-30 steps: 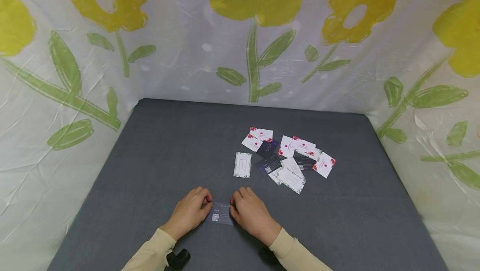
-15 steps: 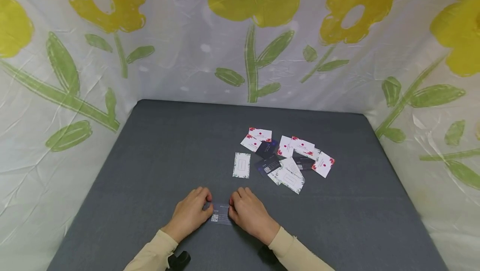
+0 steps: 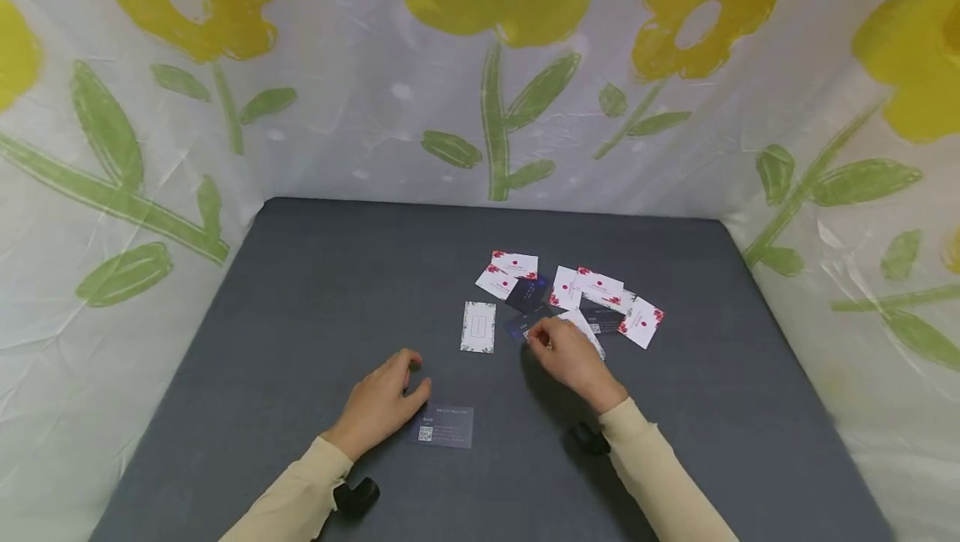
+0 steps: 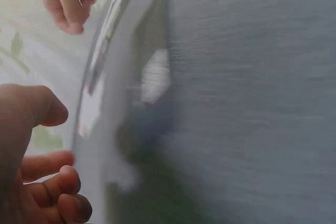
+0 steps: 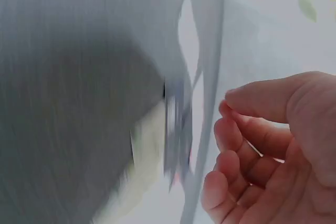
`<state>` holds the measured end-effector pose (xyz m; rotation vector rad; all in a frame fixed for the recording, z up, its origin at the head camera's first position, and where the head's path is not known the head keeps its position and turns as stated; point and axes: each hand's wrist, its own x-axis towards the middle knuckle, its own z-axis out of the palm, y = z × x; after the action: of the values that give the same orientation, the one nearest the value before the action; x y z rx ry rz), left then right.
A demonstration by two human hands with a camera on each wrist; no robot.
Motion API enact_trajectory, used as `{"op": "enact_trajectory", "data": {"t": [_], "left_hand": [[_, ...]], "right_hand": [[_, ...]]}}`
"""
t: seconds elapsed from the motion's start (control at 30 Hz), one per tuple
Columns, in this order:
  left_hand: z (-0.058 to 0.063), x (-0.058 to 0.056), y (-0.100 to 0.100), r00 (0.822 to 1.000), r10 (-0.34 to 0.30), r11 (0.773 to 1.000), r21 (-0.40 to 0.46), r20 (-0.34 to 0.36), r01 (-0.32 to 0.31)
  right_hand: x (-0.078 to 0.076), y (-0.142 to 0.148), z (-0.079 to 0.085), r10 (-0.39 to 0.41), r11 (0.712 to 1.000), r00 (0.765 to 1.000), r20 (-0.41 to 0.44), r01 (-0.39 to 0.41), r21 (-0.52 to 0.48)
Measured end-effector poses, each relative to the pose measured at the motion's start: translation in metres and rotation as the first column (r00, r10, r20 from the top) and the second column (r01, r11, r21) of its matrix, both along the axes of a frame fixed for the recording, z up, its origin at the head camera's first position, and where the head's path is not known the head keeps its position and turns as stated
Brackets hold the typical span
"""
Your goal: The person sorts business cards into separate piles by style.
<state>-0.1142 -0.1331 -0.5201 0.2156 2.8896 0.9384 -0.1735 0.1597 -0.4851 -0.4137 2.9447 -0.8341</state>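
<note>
A dark business card [image 3: 450,427] with a QR code lies on the table near its front, looking slightly see-through. Just up and left of it is my left hand [image 3: 378,402], thumb and fingers apart with nothing between them. My right hand [image 3: 576,360] is over the near edge of the scattered cards, its fingers loosely curled. In the right wrist view its thumb [image 5: 262,98] lies close to the forefinger tip, and no card shows between them. The hand hides part of a dark card [image 3: 525,323] and some white leaf-bordered cards [image 3: 585,332].
One white leaf-bordered card [image 3: 477,327] lies apart, left of the pile. White cards with red flowers [image 3: 598,284] and dark cards [image 3: 528,292] overlap farther back. The dark grey table [image 3: 337,275] meets a flower-printed curtain [image 3: 360,108] behind and at both sides.
My right hand has left the dark card at the front and moved up and right to the pile. My left thumb and fingers have spread and lifted slightly off that card.
</note>
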Motion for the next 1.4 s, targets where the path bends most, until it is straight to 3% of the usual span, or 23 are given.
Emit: {"op": "enact_trajectory", "data": {"t": [0.1, 0.27, 0.43, 0.57, 0.7, 0.83, 1.0, 1.1, 1.23, 1.33, 1.4], "left_hand": [[0.014, -0.020, 0.016, 0.995, -0.071, 0.996, -0.058, -0.063, 0.068], [0.030, -0.053, 0.064, 0.969, -0.172, 0.971, -0.195, -0.179, 0.136], [0.020, -0.079, 0.113, 0.943, -0.202, 0.940, -0.323, -0.264, 0.111], [0.006, -0.091, 0.134, 0.923, -0.232, 0.901, -0.425, -0.306, 0.085], [-0.003, -0.096, 0.145, 0.908, -0.264, 0.871, -0.485, -0.325, 0.080], [-0.004, -0.100, 0.152, 0.892, -0.294, 0.866, -0.490, -0.344, 0.097], [-0.003, -0.101, 0.157, 0.910, -0.285, 0.863, -0.494, -0.302, 0.106], [-0.003, -0.100, 0.161, 0.903, -0.272, 0.854, -0.516, -0.333, 0.067], [-0.003, -0.096, 0.167, 0.884, -0.293, 0.816, -0.577, -0.365, 0.033], [-0.001, -0.094, 0.171, 0.888, -0.310, 0.786, -0.617, -0.340, 0.038], [0.001, -0.094, 0.172, 0.893, -0.311, 0.779, -0.625, -0.325, 0.043]], "right_hand": [[-0.018, 0.023, 0.005, 0.001, 0.997, 1.000, -0.011, 0.000, 0.083], [-0.040, 0.040, 0.004, 0.097, 0.979, 0.995, -0.024, -0.091, 0.181], [-0.051, 0.033, -0.003, 0.165, 0.942, 0.986, -0.013, -0.154, 0.298], [-0.056, 0.023, -0.012, 0.165, 0.924, 0.986, -0.004, -0.153, 0.350], [-0.056, 0.019, -0.014, 0.134, 0.915, 0.991, -0.002, -0.123, 0.385], [-0.055, 0.018, -0.011, 0.107, 0.907, 0.994, -0.022, -0.089, 0.411], [-0.054, 0.020, -0.009, 0.074, 0.911, 0.997, -0.021, -0.059, 0.407], [-0.052, 0.021, -0.010, 0.058, 0.913, 0.998, -0.032, -0.040, 0.406], [-0.051, 0.021, -0.011, 0.042, 0.907, 0.998, -0.045, -0.019, 0.421], [-0.049, 0.020, -0.010, 0.035, 0.905, 0.999, -0.035, -0.017, 0.425], [-0.048, 0.020, -0.009, 0.039, 0.906, 0.999, -0.027, -0.024, 0.423]]}}
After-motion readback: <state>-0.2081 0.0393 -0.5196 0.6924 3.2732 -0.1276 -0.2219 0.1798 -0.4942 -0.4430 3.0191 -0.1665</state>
